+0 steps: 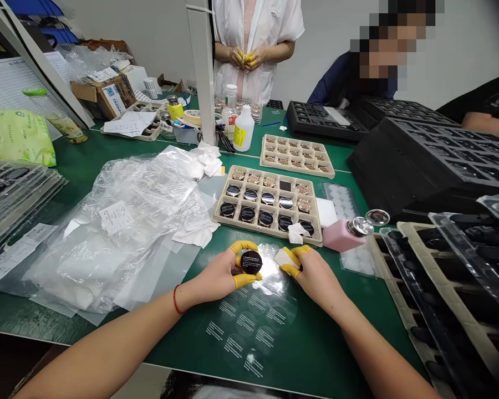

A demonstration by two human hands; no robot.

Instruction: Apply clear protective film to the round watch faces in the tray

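Note:
My left hand (216, 274), with yellow finger cots, pinches a round watch head (250, 262) by its edge; its black face carries white printed lines. Opposite it, my right hand (318, 280), also in yellow finger cots, grips a small flat white block (284, 258) between thumb and fingers. The two held things are apart. Beneath them lies a clear sheet of round printed films (246, 323). Just beyond my hands is a beige compartment tray (315, 202), filled with black-faced and gold-coloured watch heads. A crumpled white tissue (296, 233) rests on its front edge.
A pink pump bottle (341, 235) stands right of the tray. Clear plastic bags (141, 205) cover the left side. Further back are a second tray (328, 172) and a white bottle (244, 128). Stacked trays (461, 288) crowd the right. Other people are across the table.

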